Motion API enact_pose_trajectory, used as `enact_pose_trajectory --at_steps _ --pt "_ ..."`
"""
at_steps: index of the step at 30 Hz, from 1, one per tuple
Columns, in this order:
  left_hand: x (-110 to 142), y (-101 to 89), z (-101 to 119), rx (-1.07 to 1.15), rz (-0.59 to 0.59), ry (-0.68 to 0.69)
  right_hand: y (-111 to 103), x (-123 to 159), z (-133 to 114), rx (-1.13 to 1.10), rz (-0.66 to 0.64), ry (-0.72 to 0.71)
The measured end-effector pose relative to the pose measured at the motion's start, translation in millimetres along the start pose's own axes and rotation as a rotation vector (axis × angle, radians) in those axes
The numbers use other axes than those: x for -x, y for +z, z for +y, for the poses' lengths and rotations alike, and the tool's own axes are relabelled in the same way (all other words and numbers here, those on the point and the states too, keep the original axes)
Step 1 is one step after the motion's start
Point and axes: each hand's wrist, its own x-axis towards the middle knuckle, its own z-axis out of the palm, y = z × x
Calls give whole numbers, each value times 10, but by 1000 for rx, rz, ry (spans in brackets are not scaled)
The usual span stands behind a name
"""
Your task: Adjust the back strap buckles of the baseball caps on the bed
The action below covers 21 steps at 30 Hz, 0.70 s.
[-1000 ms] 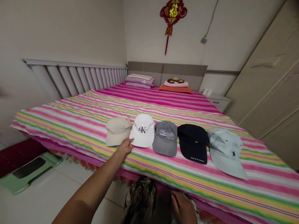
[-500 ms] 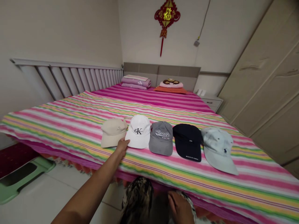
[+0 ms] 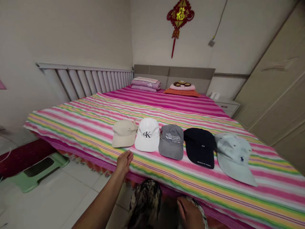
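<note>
Care near white cap (image 3: pixel 147 140), with left hand (image 3: pixel 123 161) just short of brim, fingers (image 3: pixel 129 154) loosely open, right hand (image 3: pixel 190 212) too dim to tell.

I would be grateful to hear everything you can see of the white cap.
The white cap has a rounded crown, a brim and dark lettering, with a large K standing out. It looks like fabric and holds its shape. It rests on the striped sheet, brim toward the person, between the beige cap and the grey cap, very close to both. The left hand is near its brim, without touching it.
</note>
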Motion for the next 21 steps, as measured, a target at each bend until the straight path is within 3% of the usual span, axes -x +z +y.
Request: enact_pose_trajectory --at_steps 5,13,17,21 --pt "-101 -24 177 232 113 -78 26 8 27 16 -9 -29" --pt "-214 -12 403 510 110 -92 44 36 52 9 -92 -3" --pt "-91 -136 411 584 56 -81 47 36 31 -14 -85 14" --pt "133 -310 340 619 -65 -97 20 -15 -28 -102 -166 111"
